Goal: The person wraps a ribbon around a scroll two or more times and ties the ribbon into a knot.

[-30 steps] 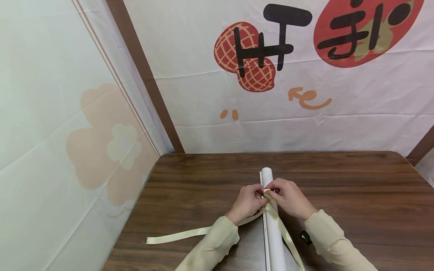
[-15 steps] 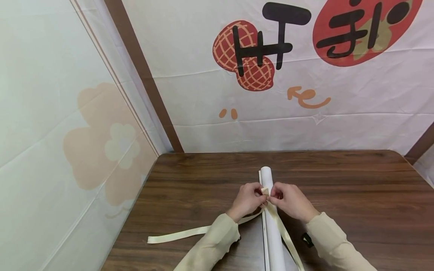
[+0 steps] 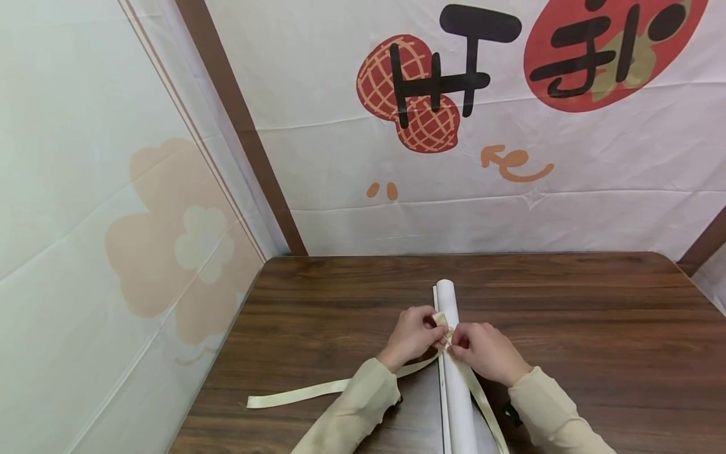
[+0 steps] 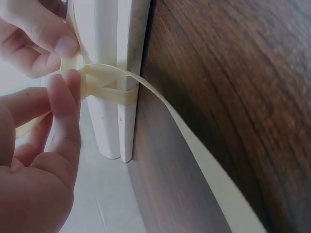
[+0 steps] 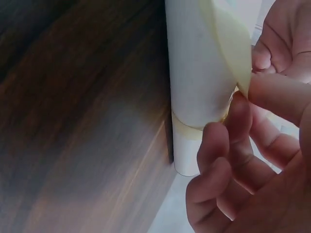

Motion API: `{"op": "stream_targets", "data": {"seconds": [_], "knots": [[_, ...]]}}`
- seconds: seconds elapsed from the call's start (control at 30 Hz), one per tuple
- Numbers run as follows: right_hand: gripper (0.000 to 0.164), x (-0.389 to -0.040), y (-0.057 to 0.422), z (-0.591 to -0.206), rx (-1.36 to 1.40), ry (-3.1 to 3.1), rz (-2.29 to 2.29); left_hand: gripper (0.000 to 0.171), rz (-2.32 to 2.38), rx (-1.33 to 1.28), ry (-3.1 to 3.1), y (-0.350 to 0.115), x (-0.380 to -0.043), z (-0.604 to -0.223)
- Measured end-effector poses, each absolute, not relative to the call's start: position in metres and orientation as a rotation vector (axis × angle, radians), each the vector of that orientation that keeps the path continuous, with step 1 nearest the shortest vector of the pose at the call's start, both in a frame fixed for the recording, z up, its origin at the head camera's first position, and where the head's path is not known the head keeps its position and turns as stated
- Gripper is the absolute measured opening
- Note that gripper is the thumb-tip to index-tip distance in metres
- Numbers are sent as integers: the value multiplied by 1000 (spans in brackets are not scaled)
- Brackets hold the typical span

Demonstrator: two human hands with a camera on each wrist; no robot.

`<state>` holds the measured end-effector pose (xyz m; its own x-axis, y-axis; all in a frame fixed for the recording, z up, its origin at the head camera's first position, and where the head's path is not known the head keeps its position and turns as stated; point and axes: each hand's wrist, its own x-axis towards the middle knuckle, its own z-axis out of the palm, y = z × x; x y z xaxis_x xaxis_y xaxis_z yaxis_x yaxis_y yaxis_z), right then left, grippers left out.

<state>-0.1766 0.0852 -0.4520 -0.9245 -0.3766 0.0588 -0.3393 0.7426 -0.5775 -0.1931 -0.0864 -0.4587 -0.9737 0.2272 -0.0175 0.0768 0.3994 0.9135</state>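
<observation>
A long white roll (image 3: pixel 458 403) lies lengthwise on the table, with a slim white strip (image 4: pixel 126 126) along its left side. Cream satin ribbon (image 3: pixel 300 396) is wrapped around both near the far end. My left hand (image 3: pixel 416 334) pinches a folded part of this ribbon over the roll, its short end sticking up past the fingers. Close beside it, my right hand (image 3: pixel 484 353) pinches the ribbon between thumb and forefinger at the crossing, with the other fingers curled. In the right wrist view, a flat length of ribbon (image 5: pixel 233 48) runs along the roll to those fingertips.
One loose ribbon tail stretches left across the brown wooden table (image 3: pixel 595 328); the other trails down the roll's right side. A small black object (image 3: pixel 513 413) shows beside the right cuff. Behind the table hangs a printed white cloth (image 3: pixel 340 227), and another cloth (image 3: pixel 68 252) borders the left.
My right hand has drawn back toward me and down from the top of the fold to the crossing. The left hand keeps its pinch, and the folded ribbon now leans left.
</observation>
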Motion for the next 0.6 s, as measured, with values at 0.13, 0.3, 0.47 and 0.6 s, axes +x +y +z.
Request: {"op": "stream_targets", "data": {"seconds": [0.13, 0.3, 0.47, 0.6], "knots": [[13, -178, 86, -453, -558, 2958, -916, 8, 1552, 306, 2592, -89, -193, -458], [16, -180, 86, -455, -604, 3057, -981, 9, 1478, 343, 2666, -92, -194, -459], [16, -184, 81, -454, -614, 3045, -1050, 10, 1467, 350, 2675, -92, -195, -458], [15, -186, 77, -453, -556, 3026, -1050, 9, 1478, 338, 2659, -92, -194, -457]]}}
